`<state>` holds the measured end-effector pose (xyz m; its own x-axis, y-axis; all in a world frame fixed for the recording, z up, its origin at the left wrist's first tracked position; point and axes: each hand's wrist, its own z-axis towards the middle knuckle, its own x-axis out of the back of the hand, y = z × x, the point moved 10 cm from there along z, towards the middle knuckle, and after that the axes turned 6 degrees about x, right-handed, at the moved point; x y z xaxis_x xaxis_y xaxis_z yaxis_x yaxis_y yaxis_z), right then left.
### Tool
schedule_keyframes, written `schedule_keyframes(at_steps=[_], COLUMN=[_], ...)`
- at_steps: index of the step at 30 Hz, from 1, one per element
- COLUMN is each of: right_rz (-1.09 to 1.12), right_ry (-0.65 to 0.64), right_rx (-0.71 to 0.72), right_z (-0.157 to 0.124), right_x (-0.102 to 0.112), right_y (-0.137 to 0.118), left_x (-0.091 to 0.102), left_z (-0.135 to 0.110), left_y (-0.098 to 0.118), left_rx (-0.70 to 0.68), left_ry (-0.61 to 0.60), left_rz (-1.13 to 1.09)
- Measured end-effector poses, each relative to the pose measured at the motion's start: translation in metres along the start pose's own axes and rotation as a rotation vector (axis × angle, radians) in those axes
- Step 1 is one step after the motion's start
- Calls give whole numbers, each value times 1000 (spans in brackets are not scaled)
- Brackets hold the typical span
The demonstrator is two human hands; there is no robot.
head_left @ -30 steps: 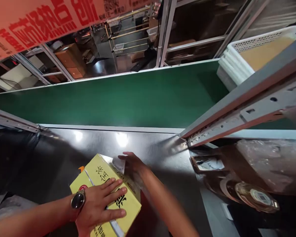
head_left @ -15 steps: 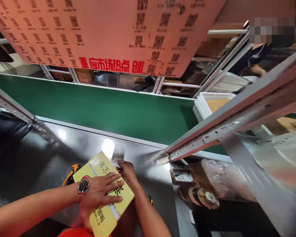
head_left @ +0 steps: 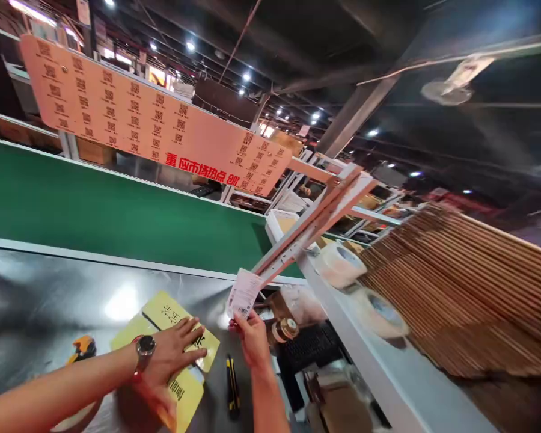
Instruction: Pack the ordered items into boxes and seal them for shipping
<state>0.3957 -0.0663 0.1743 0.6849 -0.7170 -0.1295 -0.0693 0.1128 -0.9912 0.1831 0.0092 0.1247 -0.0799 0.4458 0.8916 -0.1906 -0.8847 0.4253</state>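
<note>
A yellow box [head_left: 168, 314] with black characters lies on the shiny steel table [head_left: 49, 294]. My left hand [head_left: 174, 353], with a watch on its wrist, presses flat on the box top, fingers spread. My right hand [head_left: 253, 337] is raised just right of the box and pinches a white printed label [head_left: 242, 293] held upright by its lower edge.
A black-and-yellow knife [head_left: 231, 376] lies beside the box; an orange-and-black tool [head_left: 83, 346] sits at its left. A green conveyor belt [head_left: 117, 210] runs behind the table. Tape rolls [head_left: 340, 263] rest on a grey shelf at right, with stacked flat cardboard [head_left: 469, 282] beyond.
My right hand has lifted the white label off the box's far end and up to the right. My head has turned up and right. My left hand stays on the box.
</note>
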Motion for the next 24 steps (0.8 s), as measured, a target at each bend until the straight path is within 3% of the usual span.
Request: schedule_keyframes(at_steps=[5, 8, 13, 19, 24], right_rz=[-394, -346, 1, -70, -41], right_ry=[84, 234, 437, 516, 677], right_rx=[172, 239, 174, 245, 334], right_z=[-51, -82, -126, -168, -196], right_x=[23, 38, 51, 59, 76], right_y=[-78, -112, -118, -129, -138], left_x=[1, -4, -10, -1, 8], left_z=[15, 22, 20, 22, 21], left_y=[-9, -16, -28, -33, -27], left_rx=[114, 149, 39, 21, -8], left_ry=[-68, -37, 62, -6, 50], left_rz=[-11, 50, 144, 239, 264])
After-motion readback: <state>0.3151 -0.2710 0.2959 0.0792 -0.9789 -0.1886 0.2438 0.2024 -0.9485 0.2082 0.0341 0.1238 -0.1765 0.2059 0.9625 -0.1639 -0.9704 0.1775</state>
